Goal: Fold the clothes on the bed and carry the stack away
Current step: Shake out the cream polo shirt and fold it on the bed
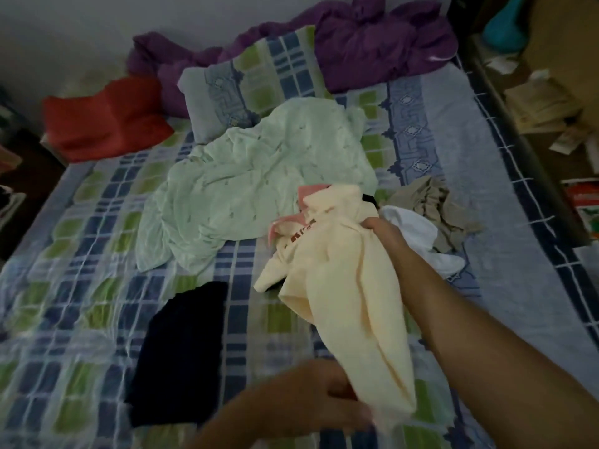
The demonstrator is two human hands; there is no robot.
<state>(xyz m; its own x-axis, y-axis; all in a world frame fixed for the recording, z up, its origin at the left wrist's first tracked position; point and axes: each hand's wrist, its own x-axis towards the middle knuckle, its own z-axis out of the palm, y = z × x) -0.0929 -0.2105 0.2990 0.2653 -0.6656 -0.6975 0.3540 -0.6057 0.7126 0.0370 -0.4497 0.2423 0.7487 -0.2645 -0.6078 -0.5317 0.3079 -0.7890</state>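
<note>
2 hands are occupied with the cream shirt [343, 286], held above the bed [81, 303]. Its long axis runs from 12 to 6 o'clock: the collar end is gripped by the right hand [384, 230], the hem pinched by the nearer left hand [324, 396].

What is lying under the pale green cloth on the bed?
Around the pale green cloth only the checked bedsheet shows, and its far edge lies on the checked pillow. Anything else beneath it is covered, so I cannot tell.
</note>
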